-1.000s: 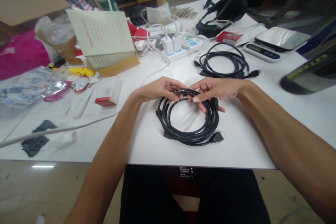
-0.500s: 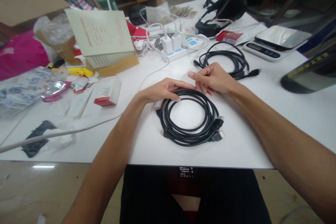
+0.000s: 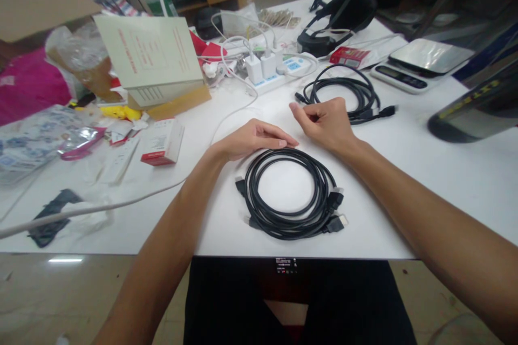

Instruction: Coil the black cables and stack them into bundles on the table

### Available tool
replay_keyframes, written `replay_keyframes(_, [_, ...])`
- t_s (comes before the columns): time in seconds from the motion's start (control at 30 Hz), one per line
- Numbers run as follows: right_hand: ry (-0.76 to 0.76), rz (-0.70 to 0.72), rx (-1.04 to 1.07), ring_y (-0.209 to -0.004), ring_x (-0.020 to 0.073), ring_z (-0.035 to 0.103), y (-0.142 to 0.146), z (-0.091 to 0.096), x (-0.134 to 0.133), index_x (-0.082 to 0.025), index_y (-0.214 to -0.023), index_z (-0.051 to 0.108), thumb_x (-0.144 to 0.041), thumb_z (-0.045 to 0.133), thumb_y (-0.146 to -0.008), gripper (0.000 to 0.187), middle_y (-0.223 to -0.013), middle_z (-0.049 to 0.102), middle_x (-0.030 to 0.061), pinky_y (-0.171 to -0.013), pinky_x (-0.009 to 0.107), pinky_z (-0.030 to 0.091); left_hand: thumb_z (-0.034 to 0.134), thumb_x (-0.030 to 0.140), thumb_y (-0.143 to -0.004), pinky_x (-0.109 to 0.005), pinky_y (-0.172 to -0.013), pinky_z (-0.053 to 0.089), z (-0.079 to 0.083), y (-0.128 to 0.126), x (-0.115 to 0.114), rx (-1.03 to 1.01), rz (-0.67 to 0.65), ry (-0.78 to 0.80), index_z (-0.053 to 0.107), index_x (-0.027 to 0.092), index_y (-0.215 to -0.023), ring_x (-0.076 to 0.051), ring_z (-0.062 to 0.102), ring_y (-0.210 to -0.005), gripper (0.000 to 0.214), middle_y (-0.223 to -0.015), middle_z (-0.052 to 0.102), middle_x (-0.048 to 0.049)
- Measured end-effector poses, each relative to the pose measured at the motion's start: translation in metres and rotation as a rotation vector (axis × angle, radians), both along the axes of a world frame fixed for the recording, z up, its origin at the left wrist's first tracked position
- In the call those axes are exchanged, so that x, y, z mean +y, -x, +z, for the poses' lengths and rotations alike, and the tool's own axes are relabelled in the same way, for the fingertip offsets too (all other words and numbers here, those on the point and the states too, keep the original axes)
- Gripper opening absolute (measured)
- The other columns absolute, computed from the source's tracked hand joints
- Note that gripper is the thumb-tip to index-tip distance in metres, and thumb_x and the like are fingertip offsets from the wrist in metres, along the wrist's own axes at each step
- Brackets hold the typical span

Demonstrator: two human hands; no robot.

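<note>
A coiled black cable [image 3: 289, 194] with plug ends lies flat on the white table [image 3: 404, 194] in front of me. My left hand [image 3: 253, 140] rests just behind the coil, fingers stretched out flat, touching its far edge. My right hand [image 3: 326, 121] hovers beyond the coil with its fingers curled loosely inward, holding nothing that I can see. A second black cable coil [image 3: 343, 91] lies further back, right behind my right hand.
A white power strip [image 3: 279, 73] with chargers, a black headset [image 3: 340, 19], a red packet [image 3: 350, 56] and a kitchen scale [image 3: 421, 62] stand at the back. Left are a booklet [image 3: 151, 54], a small red-and-white box [image 3: 162, 140], plastic bags and a white cord [image 3: 121, 202].
Both hands let go of the near coil and drew back from it. The coil now lies flat. My right hand lifted toward the far coil and curled its fingers.
</note>
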State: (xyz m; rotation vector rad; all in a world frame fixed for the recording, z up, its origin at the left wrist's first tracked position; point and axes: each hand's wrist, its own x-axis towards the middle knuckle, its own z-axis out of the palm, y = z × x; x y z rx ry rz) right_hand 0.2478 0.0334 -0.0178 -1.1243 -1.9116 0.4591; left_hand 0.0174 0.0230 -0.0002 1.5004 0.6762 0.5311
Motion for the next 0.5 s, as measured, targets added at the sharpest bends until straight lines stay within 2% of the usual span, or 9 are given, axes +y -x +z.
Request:
replay_keyframes(0.1, [-0.074, -0.137, -0.028, -0.053, 0.0116, 0.024, -0.002, 0.0, 0.003, -0.022, -0.054, 0.03, -0.062, 0.048, -0.105, 0.068, -0.052, 0.03, 0.0008, -0.06, 0.036, 0.02, 0.091, 0.038, -0.083, -0.041, -0.101, 0.061, -0.003, -0.003, 0.0, -0.06, 0.056, 0.056, 0.086, 0.017, -0.109, -0.026, 0.079, -0.106, 0.034, -0.114, 0.082, -0.0166])
replay_keyframes(0.17, [-0.117, -0.242, -0.048, -0.057, 0.0153, 0.037, -0.004, 0.002, 0.006, -0.023, -0.058, 0.04, -0.059, 0.048, -0.105, 0.06, -0.058, 0.043, 0.004, -0.064, 0.036, 0.028, 0.092, 0.038, -0.081, -0.039, -0.099, 0.06, -0.007, -0.005, 0.002, -0.127, 0.157, 0.083, 0.085, 0.016, -0.108, -0.023, 0.078, -0.101, 0.036, -0.111, 0.082, -0.0152])
replay_keyframes(0.23, [-0.146, -0.291, -0.031, -0.079, 0.0248, 0.054, -0.009, 0.004, 0.01, -0.023, -0.072, 0.055, -0.056, 0.053, -0.102, 0.045, -0.075, 0.059, 0.0105, -0.077, 0.04, 0.04, 0.093, 0.037, -0.08, -0.036, -0.097, 0.06, -0.012, -0.006, 0.005, -0.197, 0.271, 0.091, 0.084, 0.016, -0.105, -0.019, 0.076, -0.094, 0.034, -0.106, 0.082, -0.0127])
replay_keyframes(0.27, [-0.149, -0.288, -0.008, -0.095, 0.0305, 0.058, -0.012, 0.004, 0.012, -0.024, -0.082, 0.06, -0.054, 0.056, -0.101, 0.036, -0.086, 0.064, 0.0136, -0.085, 0.044, 0.043, 0.092, 0.036, -0.08, -0.034, -0.095, 0.059, -0.015, -0.006, 0.007, -0.23, 0.328, 0.088, 0.083, 0.016, -0.104, -0.017, 0.075, -0.091, 0.033, -0.103, 0.081, -0.0111])
replay_keyframes(0.37, [-0.111, -0.22, 0.093, -0.128, 0.0396, 0.049, -0.022, -0.001, 0.022, -0.026, -0.103, 0.061, -0.052, 0.064, -0.097, 0.027, -0.112, 0.067, 0.0181, -0.101, 0.054, 0.044, 0.089, 0.033, -0.081, -0.028, -0.09, 0.057, -0.019, -0.005, 0.014, -0.289, 0.498, 0.09, 0.08, 0.017, -0.102, -0.013, 0.071, -0.086, 0.028, -0.098, 0.078, -0.0069])
replay_keyframes(0.43, [-0.062, -0.201, 0.136, -0.134, 0.0414, 0.045, -0.028, -0.007, 0.028, -0.026, -0.106, 0.059, -0.055, 0.068, -0.095, 0.033, -0.119, 0.066, 0.0203, -0.105, 0.057, 0.044, 0.086, 0.031, -0.081, -0.026, -0.089, 0.056, -0.018, -0.004, 0.018, -0.319, 0.615, 0.109, 0.078, 0.018, -0.104, -0.012, 0.07, -0.086, 0.027, -0.096, 0.077, -0.0049])
replay_keyframes(0.5, [-0.028, -0.263, 0.071, -0.133, 0.0434, 0.047, -0.031, -0.014, 0.033, -0.022, -0.102, 0.058, -0.059, 0.068, -0.094, 0.039, -0.119, 0.066, 0.023, -0.108, 0.061, 0.042, 0.085, 0.029, -0.08, -0.026, -0.091, 0.055, -0.017, -0.002, 0.02, -0.358, 0.713, 0.131, 0.075, 0.021, -0.112, -0.012, 0.07, -0.088, 0.034, -0.098, 0.076, -0.0036])
